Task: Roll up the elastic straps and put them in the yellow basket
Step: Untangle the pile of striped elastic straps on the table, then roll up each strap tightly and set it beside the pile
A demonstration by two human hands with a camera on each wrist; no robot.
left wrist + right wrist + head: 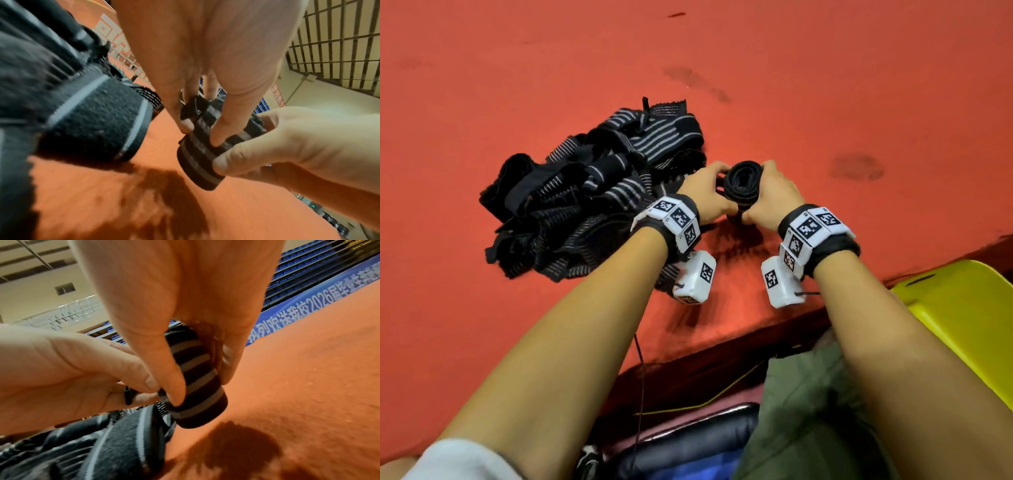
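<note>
Both hands hold a rolled strap just above the red surface. The left hand pinches its left side between thumb and fingers, with a short loose black tab sticking out there; the right hand wraps thumb and fingers round the other side. Each grip hides part of the roll. A pile of unrolled striped straps lies just left of the hands. The yellow basket sits off the near right edge, cut off by the frame, its inside hidden.
</note>
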